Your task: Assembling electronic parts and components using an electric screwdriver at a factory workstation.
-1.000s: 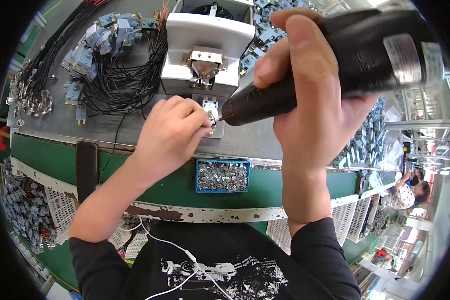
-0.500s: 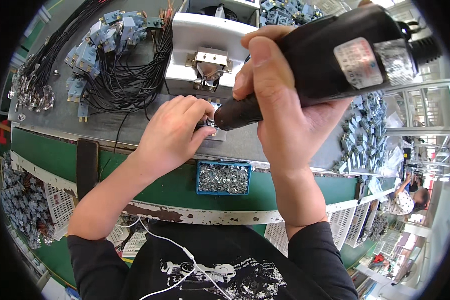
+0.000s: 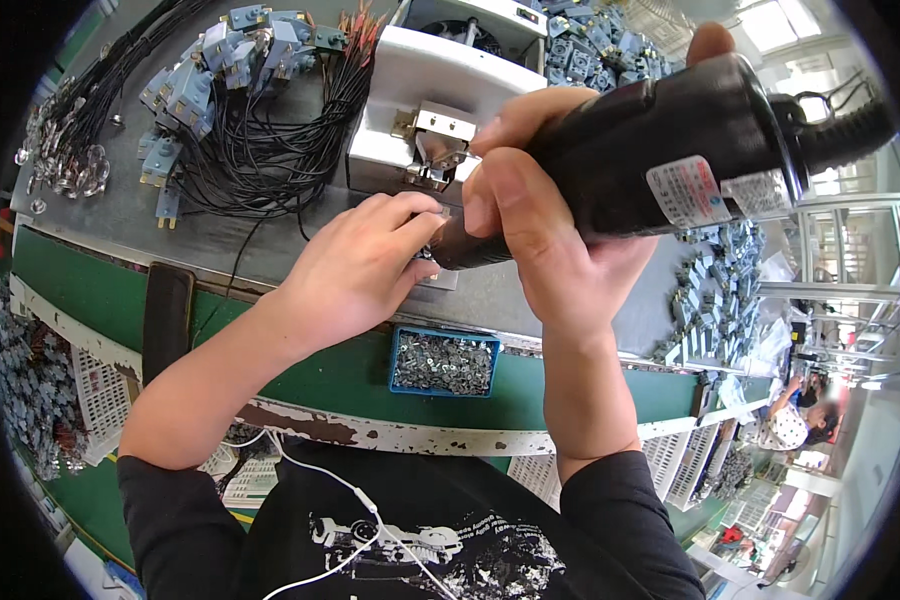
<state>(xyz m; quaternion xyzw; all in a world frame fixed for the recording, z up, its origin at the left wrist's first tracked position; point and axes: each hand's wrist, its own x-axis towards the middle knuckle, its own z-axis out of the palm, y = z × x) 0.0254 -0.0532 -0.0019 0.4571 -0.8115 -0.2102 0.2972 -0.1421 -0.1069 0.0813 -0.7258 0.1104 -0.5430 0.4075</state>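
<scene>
My right hand (image 3: 555, 205) is wrapped round a black electric screwdriver (image 3: 630, 150) with a cable at its back end. The tool slants down to the left, and its nose meets the fingertips of my left hand (image 3: 355, 255). Those left fingers are bent together over a small metal plate (image 3: 440, 282) on the bench; whatever they pinch is hidden behind the fingers and the tool nose. Just beyond stands a white machine housing (image 3: 390, 120) with a metal fixture (image 3: 440, 140) on its front. A blue tray (image 3: 394, 365) of small metal pieces sits nearer to me.
Grey-blue switch-like parts with black wires (image 3: 280, 150) lie in a bundle at the left. More grey-blue parts are heaped at the back (image 3: 600, 45) and right (image 3: 715, 290). A dark slim object (image 3: 168, 310) rests on the green bench edge. Another person (image 3: 795, 425) is far right.
The screwdriver's body sits lower and a little left, its nose still at my left fingertips. The whole view has shifted slightly; my left hand keeps its place at the plate.
</scene>
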